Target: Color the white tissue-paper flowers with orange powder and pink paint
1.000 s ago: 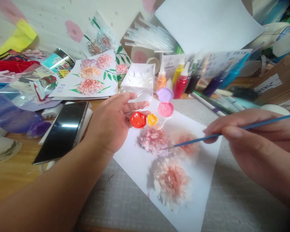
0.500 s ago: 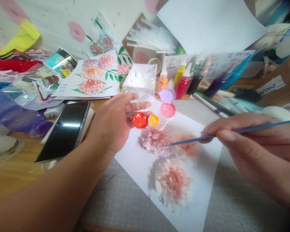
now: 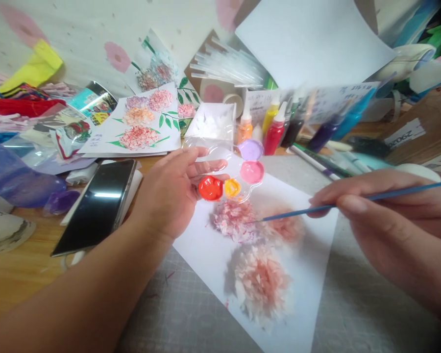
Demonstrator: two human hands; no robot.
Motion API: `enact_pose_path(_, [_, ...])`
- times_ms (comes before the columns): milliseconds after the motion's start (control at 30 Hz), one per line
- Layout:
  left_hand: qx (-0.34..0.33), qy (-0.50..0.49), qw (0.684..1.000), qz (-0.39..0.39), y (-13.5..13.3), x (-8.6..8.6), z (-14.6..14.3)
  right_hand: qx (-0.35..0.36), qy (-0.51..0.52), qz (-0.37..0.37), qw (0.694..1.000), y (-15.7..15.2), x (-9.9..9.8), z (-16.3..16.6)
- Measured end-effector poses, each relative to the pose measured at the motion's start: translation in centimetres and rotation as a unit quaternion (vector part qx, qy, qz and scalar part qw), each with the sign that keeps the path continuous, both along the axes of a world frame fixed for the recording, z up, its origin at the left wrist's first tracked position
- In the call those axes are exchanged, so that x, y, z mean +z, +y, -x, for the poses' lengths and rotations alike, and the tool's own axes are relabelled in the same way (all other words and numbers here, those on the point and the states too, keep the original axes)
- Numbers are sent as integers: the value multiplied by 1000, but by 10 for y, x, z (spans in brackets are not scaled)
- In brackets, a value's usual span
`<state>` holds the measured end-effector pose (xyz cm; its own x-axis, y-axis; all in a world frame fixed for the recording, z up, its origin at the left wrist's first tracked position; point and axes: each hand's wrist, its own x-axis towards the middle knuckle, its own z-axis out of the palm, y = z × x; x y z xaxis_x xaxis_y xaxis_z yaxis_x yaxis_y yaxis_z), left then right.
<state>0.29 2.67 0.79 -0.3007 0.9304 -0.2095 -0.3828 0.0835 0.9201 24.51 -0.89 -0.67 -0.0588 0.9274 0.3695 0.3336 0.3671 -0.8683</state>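
Note:
My left hand (image 3: 172, 191) holds a clear plastic paint palette (image 3: 255, 189) above the white sheet (image 3: 213, 264). Red, yellow, pink and lilac paint fill some of its wells. Between the thumb and fingers of my right hand (image 3: 375, 220) is a thin blue paintbrush (image 3: 297, 212), its tip at the right side of a pink-and-white ruffled flower (image 3: 235, 220). Whether the tip touches the petals I cannot tell. A paler pink flower (image 3: 282, 228) lies behind the brush, and a larger cream flower with a pink centre (image 3: 264, 284) sits nearer to me.
Paint bottles (image 3: 274, 130) stand in a row at the back, beside a white box (image 3: 215, 120). A painted flower picture (image 3: 143, 117) leans at the back left. A phone (image 3: 97, 203) lies left of my forearm. Under the sheet is a grey cutting mat (image 3: 191, 304); a cardboard box (image 3: 419, 130) stands at right.
The view has shifted slightly. Both hands keep their grips on the palette and the paintbrush, and the brush tip stays near the same flower.

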Motion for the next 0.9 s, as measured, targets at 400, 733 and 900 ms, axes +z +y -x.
enact_pose_path(400, [-6,6,1000,-2,0,-3,3,15,8,22,1000,7,-6,-2])
enact_pose_path(733, [0,-6,1000,-16,0,-3,3,9,9,2,1000,7,-5,-1])
enact_pose_path(900, [-10,-9,1000,-18,0,-4,4,12,32,13,999,7,-2,6])
